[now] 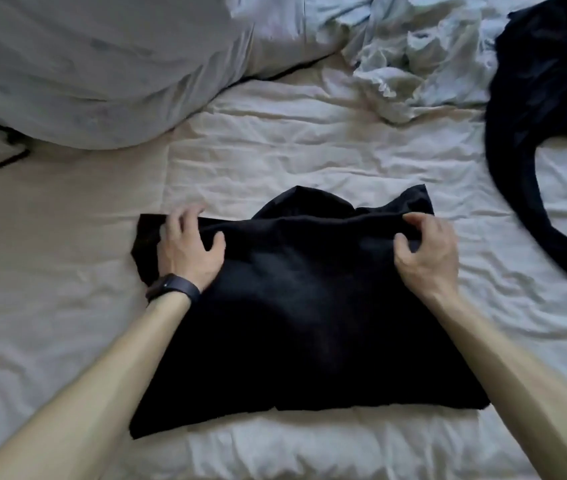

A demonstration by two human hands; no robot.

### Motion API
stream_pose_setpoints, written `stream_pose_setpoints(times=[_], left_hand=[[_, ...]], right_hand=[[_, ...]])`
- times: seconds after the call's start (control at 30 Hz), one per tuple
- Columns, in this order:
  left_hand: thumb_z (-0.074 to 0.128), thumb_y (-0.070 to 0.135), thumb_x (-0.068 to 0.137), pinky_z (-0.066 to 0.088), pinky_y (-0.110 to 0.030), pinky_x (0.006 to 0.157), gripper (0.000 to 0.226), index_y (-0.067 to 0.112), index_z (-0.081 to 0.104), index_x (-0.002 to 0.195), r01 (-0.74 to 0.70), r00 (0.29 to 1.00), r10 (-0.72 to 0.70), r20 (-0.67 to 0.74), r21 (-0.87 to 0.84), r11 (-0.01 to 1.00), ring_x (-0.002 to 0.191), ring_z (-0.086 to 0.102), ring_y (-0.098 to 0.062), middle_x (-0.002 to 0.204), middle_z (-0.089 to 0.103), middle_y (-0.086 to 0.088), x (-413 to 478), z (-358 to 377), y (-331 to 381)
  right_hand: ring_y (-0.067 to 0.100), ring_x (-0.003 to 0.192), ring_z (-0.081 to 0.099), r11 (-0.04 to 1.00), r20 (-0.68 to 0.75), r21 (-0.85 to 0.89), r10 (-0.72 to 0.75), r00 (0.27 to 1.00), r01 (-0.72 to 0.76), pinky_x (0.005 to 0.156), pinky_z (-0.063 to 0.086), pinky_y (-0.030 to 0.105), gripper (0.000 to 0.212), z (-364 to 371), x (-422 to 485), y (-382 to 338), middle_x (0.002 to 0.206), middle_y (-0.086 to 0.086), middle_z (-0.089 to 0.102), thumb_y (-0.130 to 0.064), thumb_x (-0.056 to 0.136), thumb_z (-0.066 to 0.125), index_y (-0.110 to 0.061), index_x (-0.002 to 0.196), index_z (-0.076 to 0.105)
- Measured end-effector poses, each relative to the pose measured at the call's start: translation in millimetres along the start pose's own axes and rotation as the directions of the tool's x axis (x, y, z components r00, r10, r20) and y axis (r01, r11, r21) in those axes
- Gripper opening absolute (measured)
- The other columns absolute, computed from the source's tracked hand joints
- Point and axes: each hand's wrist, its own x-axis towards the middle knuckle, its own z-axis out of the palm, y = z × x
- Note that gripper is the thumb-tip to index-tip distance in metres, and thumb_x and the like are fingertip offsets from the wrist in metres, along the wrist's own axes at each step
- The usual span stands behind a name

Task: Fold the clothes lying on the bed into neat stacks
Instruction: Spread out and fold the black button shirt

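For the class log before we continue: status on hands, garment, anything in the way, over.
Left hand and right hand both grip far edge of black garment. Garment part-folded on sheet. Second dark garment lies clear, far right.

Both bare forearms reach forward, well apart; the left hand point(188, 252) curls its fingers into the black garment point(310, 323); the right hand point(429, 252) pinches it likewise.
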Motion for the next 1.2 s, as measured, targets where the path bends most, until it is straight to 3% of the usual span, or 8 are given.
stream_pose_setpoints(times=[0.17,0.37,0.57,0.67,0.73,0.87,0.97,1.2], left_hand=[[0.050,0.049,0.088,0.034,-0.040,0.108,0.055,0.021,0.055,0.135,-0.219,0.960,0.208,0.187,0.037,0.975,0.123,0.050,-0.025,0.131,0.058,-0.001,28.6,29.3,33.8],[0.057,0.046,0.096,0.043,-0.037,0.091,0.029,0.024,0.070,0.107,-0.394,0.877,0.344,0.335,0.096,0.914,0.103,0.054,-0.025,0.104,0.064,0.001,54.0,42.7,37.8],[0.033,0.055,0.102,0.044,-0.037,0.075,0.048,0.020,0.058,0.081,-0.230,0.824,0.109,0.556,0.154,0.961,0.092,0.061,-0.032,0.088,0.065,-0.007,78.9,34.2,42.9],[0.032,0.052,0.102,0.042,-0.039,0.077,0.039,0.024,0.054,0.087,-0.318,0.872,0.189,0.452,0.229,0.920,0.094,0.061,-0.035,0.095,0.067,-0.011,81.7,28.7,44.2],[0.037,0.049,0.100,0.041,-0.042,0.085,0.038,0.021,0.062,0.094,-0.319,0.930,0.243,0.277,0.276,0.907,0.099,0.059,-0.035,0.101,0.066,-0.011,77.3,19.9,30.7],[0.055,0.046,0.091,0.040,-0.050,0.097,0.043,0.018,0.059,0.122,0.117,0.987,-0.081,-0.140,0.268,0.956,0.118,0.050,-0.041,0.130,0.054,-0.017,52.0,4.2,-24.6],[0.062,0.046,0.091,0.035,-0.052,0.105,0.057,0.012,0.046,0.133,0.604,0.797,-0.598,-0.083,0.076,0.793,0.128,0.043,-0.045,0.138,0.046,-0.025,38.0,-6.4,-48.3],[0.054,0.026,0.101,0.044,-0.039,0.092,0.027,0.005,0.058,0.117,0.497,0.844,-0.524,-0.111,-0.203,0.844,0.106,0.062,-0.038,0.113,0.067,-0.021,47.4,-17.5,-46.4]], right_hand=[[0.029,0.119,0.052,0.952,0.161,-0.109,-0.267,0.950,0.286,0.098,0.039,0.039,0.035,29.3,37.9,-33.2,0.125,0.003,0.063,-0.029,0.093,0.065,-0.016,0.125,0.062],[0.028,0.116,0.059,0.909,0.572,-0.208,-0.187,0.799,0.362,0.101,0.030,0.039,0.032,47.4,72.8,-41.0,0.116,0.001,0.070,-0.037,0.101,0.052,-0.025,0.130,0.056],[0.034,0.075,0.059,0.952,0.563,-0.184,-0.103,0.820,0.246,0.069,0.040,0.039,0.054,42.6,91.2,-24.2,0.062,0.001,0.057,-0.055,0.102,0.040,-0.017,0.066,0.050],[0.035,0.100,0.060,0.909,0.360,-0.284,-0.193,0.913,0.304,0.088,0.039,0.042,0.048,38.8,93.8,-9.6,0.093,0.005,0.070,-0.056,0.101,0.036,-0.022,0.090,0.068],[0.035,0.116,0.054,0.964,0.131,-0.244,-0.079,0.988,0.109,0.098,0.038,0.046,0.047,30.4,91.1,4.2,0.117,0.008,0.067,-0.055,0.096,0.038,-0.022,0.111,0.068],[0.033,0.131,0.043,0.905,0.076,-0.113,0.420,0.904,-0.411,0.108,0.033,0.047,0.055,8.7,82.4,38.1,0.135,0.010,0.052,-0.053,0.094,0.056,-0.017,0.134,0.049],[0.029,0.107,0.059,0.898,0.197,-0.042,0.436,0.878,-0.437,0.088,0.040,0.038,0.030,1.3,75.5,57.6,0.105,0.006,0.065,-0.047,0.097,0.057,-0.018,0.106,0.058],[0.014,0.084,0.057,0.755,0.019,0.377,0.572,0.820,-0.536,0.082,0.046,0.034,0.028,-18.4,77.9,81.4,0.088,-0.004,0.061,-0.051,0.094,0.063,-0.029,0.079,0.052]])
